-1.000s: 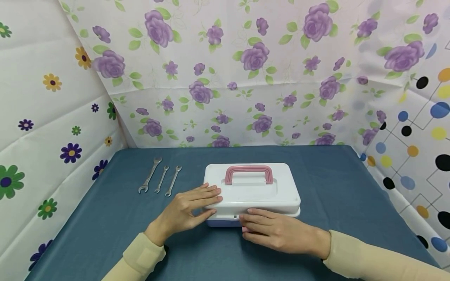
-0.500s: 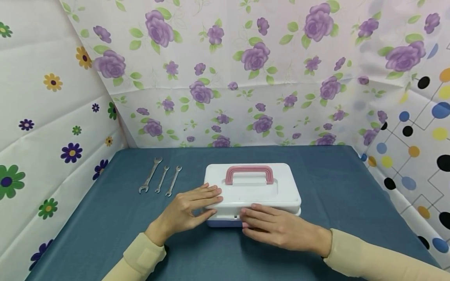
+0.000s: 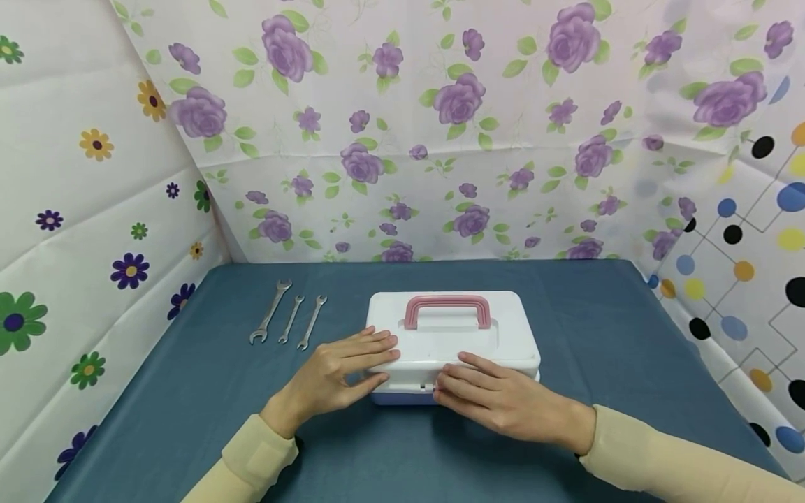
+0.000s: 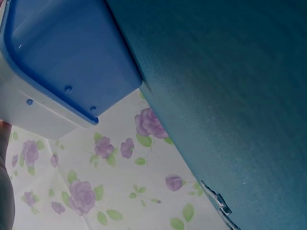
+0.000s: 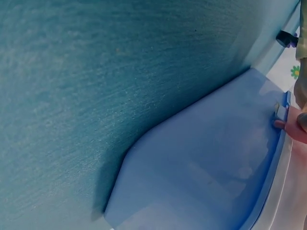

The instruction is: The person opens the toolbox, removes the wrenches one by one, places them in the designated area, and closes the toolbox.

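A toolbox (image 3: 512, 335) with a white lid and blue base stands closed on the table, its pink handle (image 3: 448, 302) upright. My left hand (image 3: 339, 367) rests on the lid's left front corner, fingers straight, thumb along the front edge. At the middle of the front, my right hand (image 3: 503, 402) presses its fingers against the pink latch (image 5: 295, 125), which the hand almost wholly covers in the head view. In the right wrist view a fingertip lies on that latch. The blue base (image 4: 81, 52) fills the upper left of the left wrist view.
Left of the toolbox lie three open-ended wrenches: a large one (image 3: 270, 312), a small one (image 3: 291, 319) and another (image 3: 312, 323). A blue cloth (image 3: 597, 328) covers the table. Flowered sheets (image 3: 415, 181) hang behind and at the sides.
My right hand has moved slightly up the toolbox front, and the pink latch that showed below its fingers is now nearly hidden. The left hand stays in place.
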`<control>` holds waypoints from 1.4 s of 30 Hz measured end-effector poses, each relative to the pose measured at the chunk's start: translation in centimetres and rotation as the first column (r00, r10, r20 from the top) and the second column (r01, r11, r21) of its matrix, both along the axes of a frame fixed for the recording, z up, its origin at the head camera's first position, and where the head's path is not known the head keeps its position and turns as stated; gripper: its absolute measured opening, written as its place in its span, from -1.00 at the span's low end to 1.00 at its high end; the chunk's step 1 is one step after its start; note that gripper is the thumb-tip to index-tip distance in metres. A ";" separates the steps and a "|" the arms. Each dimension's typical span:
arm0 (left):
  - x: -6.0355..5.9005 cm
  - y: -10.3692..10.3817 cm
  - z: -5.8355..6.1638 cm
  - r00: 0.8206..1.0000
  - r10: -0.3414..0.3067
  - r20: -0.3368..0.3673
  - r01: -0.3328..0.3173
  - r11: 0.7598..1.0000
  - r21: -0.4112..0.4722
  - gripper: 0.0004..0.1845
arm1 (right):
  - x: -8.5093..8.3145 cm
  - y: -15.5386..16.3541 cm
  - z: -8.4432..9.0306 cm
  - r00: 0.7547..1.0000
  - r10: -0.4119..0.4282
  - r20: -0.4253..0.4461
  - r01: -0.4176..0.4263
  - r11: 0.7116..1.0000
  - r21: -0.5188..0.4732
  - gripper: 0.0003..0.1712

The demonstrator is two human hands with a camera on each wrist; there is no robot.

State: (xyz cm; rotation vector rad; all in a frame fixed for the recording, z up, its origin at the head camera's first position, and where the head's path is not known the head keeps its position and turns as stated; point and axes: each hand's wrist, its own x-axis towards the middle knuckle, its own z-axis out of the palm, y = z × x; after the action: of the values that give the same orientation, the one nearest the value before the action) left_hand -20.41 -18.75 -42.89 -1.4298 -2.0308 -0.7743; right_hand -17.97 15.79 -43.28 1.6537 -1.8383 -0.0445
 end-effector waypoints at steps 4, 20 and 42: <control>0.0 0.1 0.1 1.000 0.001 0.000 -0.001 1.000 -0.005 -0.56 | -0.1 0.0 0.0 1.000 -0.022 -0.015 0.022 1.000 0.005 -0.50; 0.0 0.0 0.1 1.000 -0.006 0.002 0.006 1.000 0.002 -0.57 | -0.2 0.2 -0.1 0.984 -0.093 -0.150 0.110 0.988 0.111 -0.46; 0.1 0.0 0.0 1.000 0.011 0.010 -0.011 1.000 -0.012 -0.56 | -0.3 0.1 -1.1 0.980 -0.064 -0.189 0.097 0.981 0.169 -0.44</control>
State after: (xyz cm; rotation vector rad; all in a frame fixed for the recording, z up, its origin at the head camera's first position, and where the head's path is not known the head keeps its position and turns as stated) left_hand -20.33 -18.79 -42.89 -1.4228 -2.0528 -0.7670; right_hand -18.27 15.89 -44.40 1.6328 -1.8026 -0.3938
